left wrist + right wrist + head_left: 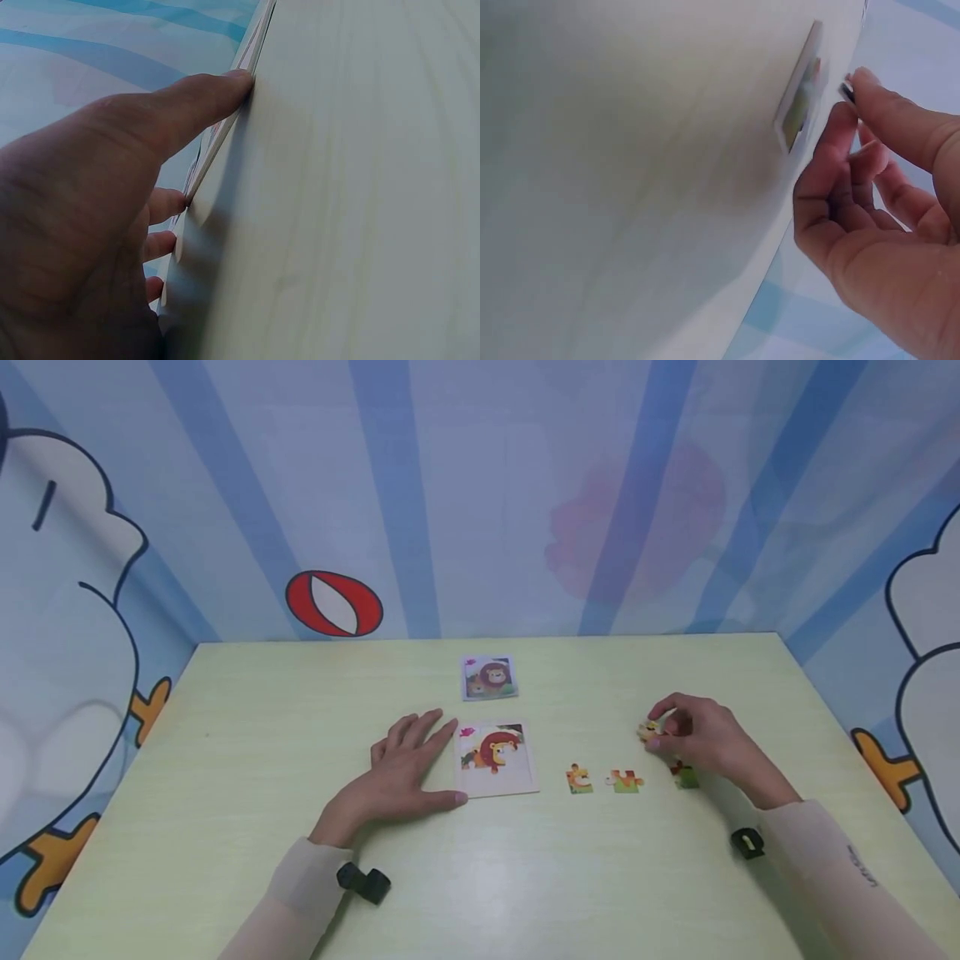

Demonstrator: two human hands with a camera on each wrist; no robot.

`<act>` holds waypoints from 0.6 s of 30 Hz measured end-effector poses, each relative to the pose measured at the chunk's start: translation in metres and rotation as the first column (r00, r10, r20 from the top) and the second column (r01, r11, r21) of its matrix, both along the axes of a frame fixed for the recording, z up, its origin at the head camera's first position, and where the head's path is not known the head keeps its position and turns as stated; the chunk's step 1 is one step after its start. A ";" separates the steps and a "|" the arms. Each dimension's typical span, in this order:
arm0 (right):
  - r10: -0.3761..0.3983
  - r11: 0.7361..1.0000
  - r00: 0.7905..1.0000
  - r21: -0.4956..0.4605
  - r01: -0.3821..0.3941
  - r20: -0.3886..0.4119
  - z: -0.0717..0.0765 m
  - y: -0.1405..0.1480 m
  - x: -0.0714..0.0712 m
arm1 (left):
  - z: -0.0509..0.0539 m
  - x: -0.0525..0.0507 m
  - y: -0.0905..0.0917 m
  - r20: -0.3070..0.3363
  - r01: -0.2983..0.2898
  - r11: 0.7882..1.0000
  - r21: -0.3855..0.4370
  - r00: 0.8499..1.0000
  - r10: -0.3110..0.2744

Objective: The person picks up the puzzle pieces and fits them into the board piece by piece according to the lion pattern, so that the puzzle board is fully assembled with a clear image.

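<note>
A square puzzle board [517, 781] with a partly filled lion picture lies mid-table. My left hand [401, 781] has its fingers spread, index and thumb touching the board's left edge; the left wrist view shows the thumb [202, 101] against that edge. My right hand [701, 735] pinches a small puzzle piece [647, 730] between thumb and fingertips, above the table at the right. In the right wrist view the piece [847, 93] appears edge-on in the fingers. Two loose pieces, one [578, 779] nearer the board and another [626, 782], lie right of it. A green piece [684, 775] lies beneath my right hand.
Behind the board lies a smaller square card [490, 677] with a complete lion picture. The pale table [300, 693] meets a blue striped backdrop [480, 510] at its far edge, with printed cartoon figures at both sides.
</note>
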State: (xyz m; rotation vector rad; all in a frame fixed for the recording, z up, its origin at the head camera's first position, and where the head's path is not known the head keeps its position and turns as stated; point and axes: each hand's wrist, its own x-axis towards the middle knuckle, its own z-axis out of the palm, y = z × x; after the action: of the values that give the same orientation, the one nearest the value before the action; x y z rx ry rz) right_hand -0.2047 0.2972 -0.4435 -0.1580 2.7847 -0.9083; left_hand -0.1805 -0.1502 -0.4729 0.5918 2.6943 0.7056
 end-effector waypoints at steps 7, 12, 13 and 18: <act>0.007 1.000 0.997 -0.021 -0.008 -0.083 0.004 -0.005 0.000 | -0.001 0.000 0.001 0.001 -0.003 1.000 -0.009 1.000 0.003; 0.018 0.997 0.995 -0.068 -0.025 -0.099 0.005 -0.010 0.000 | -0.001 0.001 0.000 -0.004 -0.002 1.000 -0.015 1.000 0.002; 0.022 0.996 0.995 -0.078 -0.030 -0.097 0.006 -0.011 0.000 | -0.001 0.000 0.000 -0.004 -0.002 1.000 -0.014 1.000 0.002; 0.028 0.989 0.999 -0.146 -0.034 -0.043 0.008 -0.017 -0.001 | 0.000 0.000 0.000 -0.002 -0.002 1.000 -0.003 1.000 0.002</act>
State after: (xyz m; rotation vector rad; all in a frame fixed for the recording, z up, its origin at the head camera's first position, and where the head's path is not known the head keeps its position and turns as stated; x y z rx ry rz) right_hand -0.2057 0.2798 -0.4356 -0.2447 2.7428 -1.1138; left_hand -0.1801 -0.1503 -0.4733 0.5890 2.6982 0.7014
